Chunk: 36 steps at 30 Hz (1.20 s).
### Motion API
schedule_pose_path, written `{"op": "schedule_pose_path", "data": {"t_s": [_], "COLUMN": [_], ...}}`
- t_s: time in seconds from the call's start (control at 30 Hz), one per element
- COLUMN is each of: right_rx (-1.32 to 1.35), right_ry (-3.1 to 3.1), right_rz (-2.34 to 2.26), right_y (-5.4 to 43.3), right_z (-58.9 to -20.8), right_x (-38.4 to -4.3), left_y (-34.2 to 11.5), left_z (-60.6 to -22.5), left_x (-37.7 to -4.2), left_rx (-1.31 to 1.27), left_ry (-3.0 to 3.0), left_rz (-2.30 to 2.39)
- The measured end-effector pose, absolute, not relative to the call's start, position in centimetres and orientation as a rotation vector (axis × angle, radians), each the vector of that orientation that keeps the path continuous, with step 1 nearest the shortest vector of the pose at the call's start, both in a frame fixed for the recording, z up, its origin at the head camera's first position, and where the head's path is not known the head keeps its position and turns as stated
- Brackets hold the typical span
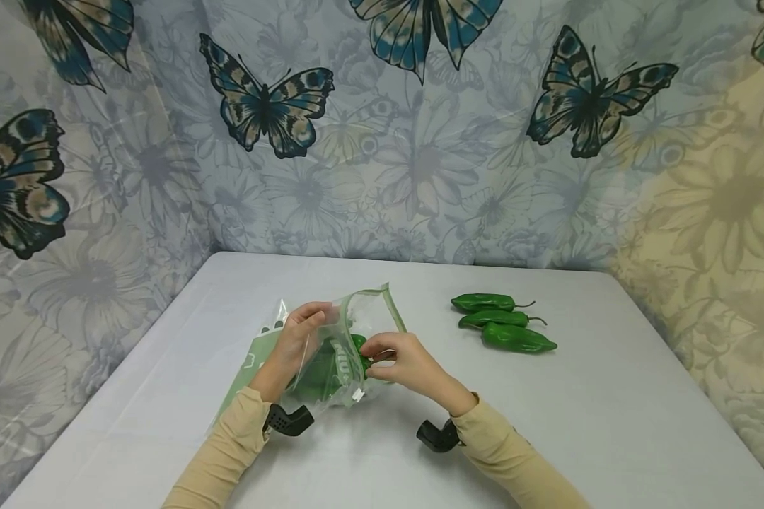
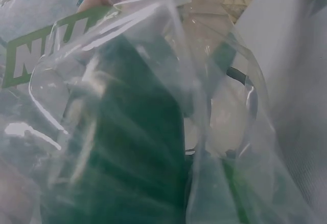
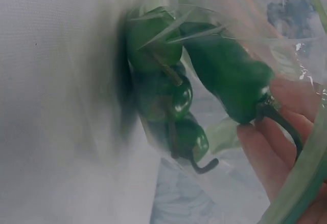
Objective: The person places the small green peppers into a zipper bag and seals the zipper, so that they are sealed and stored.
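Note:
A clear zip bag with green print stands tilted in front of me, its green-edged mouth toward the right. My left hand grips its upper left side. My right hand is at the mouth, pinching a green pepper around its stem end. That pepper lies slanted inside the bag, beside three other green peppers stacked with stems toward the opening. In the left wrist view, a dark green pepper shows blurred through the plastic.
Three more green peppers lie side by side on the white table, right of the bag. A flat packet with green print lies under my left forearm. Behind the table hangs a butterfly-patterned cloth.

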State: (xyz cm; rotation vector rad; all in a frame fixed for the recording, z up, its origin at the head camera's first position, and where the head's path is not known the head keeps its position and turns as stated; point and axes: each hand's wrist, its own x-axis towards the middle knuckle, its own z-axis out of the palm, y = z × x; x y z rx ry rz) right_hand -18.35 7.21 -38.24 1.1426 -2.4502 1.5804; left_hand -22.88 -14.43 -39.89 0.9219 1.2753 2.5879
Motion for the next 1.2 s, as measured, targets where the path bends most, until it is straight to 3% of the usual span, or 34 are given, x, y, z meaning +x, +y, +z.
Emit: {"op": "schedule_pose_path", "data": {"t_s": [0.63,0.87,1.2], "right_rx": [1.072,1.065,1.127], "right_ry": [-2.399,-2.439,-2.529], "right_rz": [1.581,1.577,1.43], "right_y": [6.7,6.1,5.7], "right_z": [-37.8,-35.6,-37.6], "right_x": [-18.6,-17.5,-19.1], "left_y": [-14.5,-14.5,-14.5], "left_z": [-39.5,-39.4,-39.7], "left_x": [-22.9,-22.8,-22.9], "left_rx": [0.904,0.898,0.933], "left_ry": [1.278,1.307,1.302], "left_rz": [2.603,2.609,2.6]}}
